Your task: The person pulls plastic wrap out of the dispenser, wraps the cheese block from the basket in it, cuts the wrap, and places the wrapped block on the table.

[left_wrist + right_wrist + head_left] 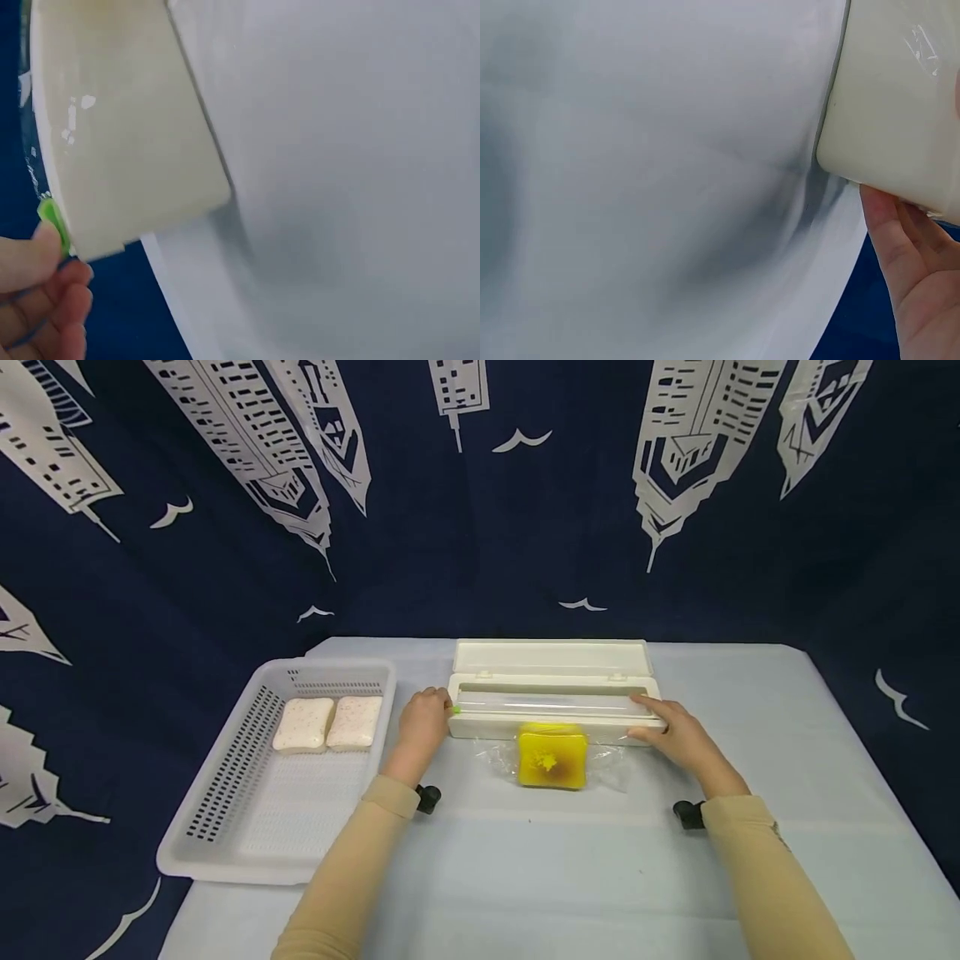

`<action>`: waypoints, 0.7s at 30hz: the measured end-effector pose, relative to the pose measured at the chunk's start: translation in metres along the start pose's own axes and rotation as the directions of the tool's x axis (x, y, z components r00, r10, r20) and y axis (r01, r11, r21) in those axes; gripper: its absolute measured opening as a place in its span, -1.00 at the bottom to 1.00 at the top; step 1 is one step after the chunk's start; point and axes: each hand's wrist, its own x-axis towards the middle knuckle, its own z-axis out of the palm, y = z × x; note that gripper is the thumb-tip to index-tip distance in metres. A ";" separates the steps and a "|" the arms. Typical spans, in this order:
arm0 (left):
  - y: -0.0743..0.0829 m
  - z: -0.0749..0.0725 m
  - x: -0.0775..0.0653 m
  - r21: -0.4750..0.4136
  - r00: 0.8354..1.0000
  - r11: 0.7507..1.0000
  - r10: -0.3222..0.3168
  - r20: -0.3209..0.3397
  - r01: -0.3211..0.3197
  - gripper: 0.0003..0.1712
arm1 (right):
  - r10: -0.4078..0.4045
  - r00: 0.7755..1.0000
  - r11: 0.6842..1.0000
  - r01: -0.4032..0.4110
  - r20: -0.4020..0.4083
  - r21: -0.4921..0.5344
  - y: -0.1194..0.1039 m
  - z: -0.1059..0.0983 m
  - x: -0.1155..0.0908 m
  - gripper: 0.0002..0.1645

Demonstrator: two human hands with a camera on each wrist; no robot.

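A cream cling film dispenser box (480, 727) stands with its lid (551, 657) raised and clear film (543, 703) along its top. At its left end my left hand (423, 725) pinches a small green slider tab (52, 219), thumb pressed on it. My right hand (678, 735) grips the box's right end, thumb at the front wall and fingers over the film. In front of the box lies a yellow, bread-slice-shaped piece (552, 762) with a browned lower part. Crinkled clear film (609, 767) spreads out on both sides of it.
On the left stands a white perforated basket (212, 760) holding two pale bread-slice-shaped pieces (303, 724), side by side near its back. A pale cloth covers the table (562, 868). Behind hangs a dark blue curtain (480, 552) with white building prints.
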 end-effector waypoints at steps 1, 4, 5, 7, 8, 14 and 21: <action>0.002 0.000 -0.001 -0.009 1.000 1.000 -0.013 0.003 0.013 -0.85 | 0.001 1.000 1.000 -0.001 0.002 -0.001 0.001 0.000 0.000 -0.09; 0.009 0.002 -0.006 -0.085 0.997 0.993 -0.080 -0.001 0.080 -0.76 | 0.011 1.000 1.000 -0.011 0.011 -0.010 0.000 0.001 -0.001 -0.07; 0.011 0.004 -0.008 -0.117 0.995 0.989 -0.097 -0.008 0.096 -0.73 | 0.018 1.000 1.000 -0.018 0.010 -0.011 -0.001 0.000 -0.001 -0.07; 0.015 0.010 -0.012 -0.182 0.994 0.978 -0.104 -0.025 0.098 -0.66 | 0.027 1.000 0.999 -0.027 -0.002 -0.022 -0.002 0.000 -0.002 -0.04; 0.017 0.013 -0.014 -0.204 0.995 0.975 -0.095 -0.040 0.085 -0.63 | 0.034 0.999 0.999 -0.034 -0.011 -0.021 -0.003 0.000 -0.003 -0.03; 0.023 0.031 -0.014 -0.197 0.980 0.978 0.028 -0.196 -0.067 -0.73 | 0.026 0.979 1.000 -0.028 -0.204 -0.010 -0.009 0.005 -0.015 -0.09; 0.025 0.035 -0.016 -0.148 0.970 0.983 0.070 -0.233 -0.106 -0.87 | -0.237 0.812 0.972 0.198 -0.533 -0.129 -0.011 0.023 -0.025 -0.72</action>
